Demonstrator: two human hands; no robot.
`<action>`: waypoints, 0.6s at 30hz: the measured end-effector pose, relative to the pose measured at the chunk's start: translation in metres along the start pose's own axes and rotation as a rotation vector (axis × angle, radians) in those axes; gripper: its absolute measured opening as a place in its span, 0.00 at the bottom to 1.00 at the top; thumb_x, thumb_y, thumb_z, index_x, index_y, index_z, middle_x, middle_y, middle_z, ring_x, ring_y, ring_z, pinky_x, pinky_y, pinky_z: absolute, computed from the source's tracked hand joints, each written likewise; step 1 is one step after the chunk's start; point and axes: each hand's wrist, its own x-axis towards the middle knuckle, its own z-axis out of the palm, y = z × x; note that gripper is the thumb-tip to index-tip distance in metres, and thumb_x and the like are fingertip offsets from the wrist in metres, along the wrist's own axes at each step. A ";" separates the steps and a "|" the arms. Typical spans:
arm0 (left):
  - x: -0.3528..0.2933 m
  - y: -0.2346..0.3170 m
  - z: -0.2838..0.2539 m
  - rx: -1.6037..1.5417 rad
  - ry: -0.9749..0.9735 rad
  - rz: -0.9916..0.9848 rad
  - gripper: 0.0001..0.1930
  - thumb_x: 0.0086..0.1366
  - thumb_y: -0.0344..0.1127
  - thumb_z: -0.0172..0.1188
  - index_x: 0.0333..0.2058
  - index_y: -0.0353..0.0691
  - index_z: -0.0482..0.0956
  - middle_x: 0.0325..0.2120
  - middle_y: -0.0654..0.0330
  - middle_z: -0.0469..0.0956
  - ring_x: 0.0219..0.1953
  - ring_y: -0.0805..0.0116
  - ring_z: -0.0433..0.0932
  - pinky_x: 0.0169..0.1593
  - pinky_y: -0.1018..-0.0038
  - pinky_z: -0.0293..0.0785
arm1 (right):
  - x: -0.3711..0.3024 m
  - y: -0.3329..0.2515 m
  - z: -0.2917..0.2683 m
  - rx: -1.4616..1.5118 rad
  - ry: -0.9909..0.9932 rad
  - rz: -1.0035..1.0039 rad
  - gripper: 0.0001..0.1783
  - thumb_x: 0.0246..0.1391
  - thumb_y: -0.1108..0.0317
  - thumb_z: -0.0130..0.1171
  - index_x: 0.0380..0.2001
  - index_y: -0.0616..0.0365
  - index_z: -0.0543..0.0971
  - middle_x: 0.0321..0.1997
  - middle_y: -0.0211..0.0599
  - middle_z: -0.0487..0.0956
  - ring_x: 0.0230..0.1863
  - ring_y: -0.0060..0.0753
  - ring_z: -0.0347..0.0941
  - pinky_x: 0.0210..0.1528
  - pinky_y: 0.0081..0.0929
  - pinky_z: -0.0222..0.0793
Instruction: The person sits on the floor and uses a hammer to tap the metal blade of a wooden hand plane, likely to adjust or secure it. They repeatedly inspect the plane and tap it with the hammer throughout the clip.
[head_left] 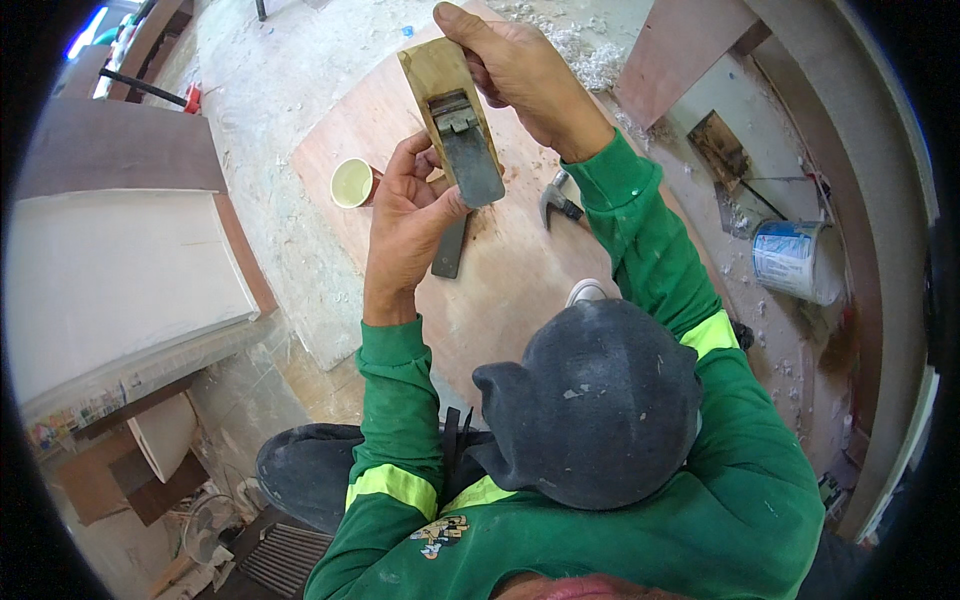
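Note:
A wooden hand plane (425, 75) is held up in front of me, with its dark metal blade (475, 165) and a small chip-breaker piece showing in its mouth. My left hand (408, 215) grips its lower end, thumb against the blade's rounded end and fingers behind the body. On the upper end, the thumb and fingers of my right hand (525, 80) are closed round the wood. Below the plane, a dark flat bar (450, 248) lies on a plywood sheet (510, 290), partly hidden by my left hand. Beside my right forearm lies a claw hammer (558, 202).
A paper cup (351, 184) stands left of my left hand. White shavings (590, 62) are scattered at the far side. Over on the right are a white-and-blue bucket (795, 260) and a dirty square board (718, 145). A pale panel (120, 285) extends along the left.

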 end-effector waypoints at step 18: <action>0.010 -0.005 -0.020 0.757 0.174 0.550 0.24 0.60 0.08 0.56 0.51 0.37 0.82 0.54 0.50 0.81 0.69 0.45 0.75 0.69 0.57 0.77 | -0.119 -0.017 0.004 0.163 -0.102 0.093 0.24 0.64 0.62 0.75 0.55 0.63 0.77 0.47 0.31 0.77 0.50 0.20 0.75 0.52 0.20 0.76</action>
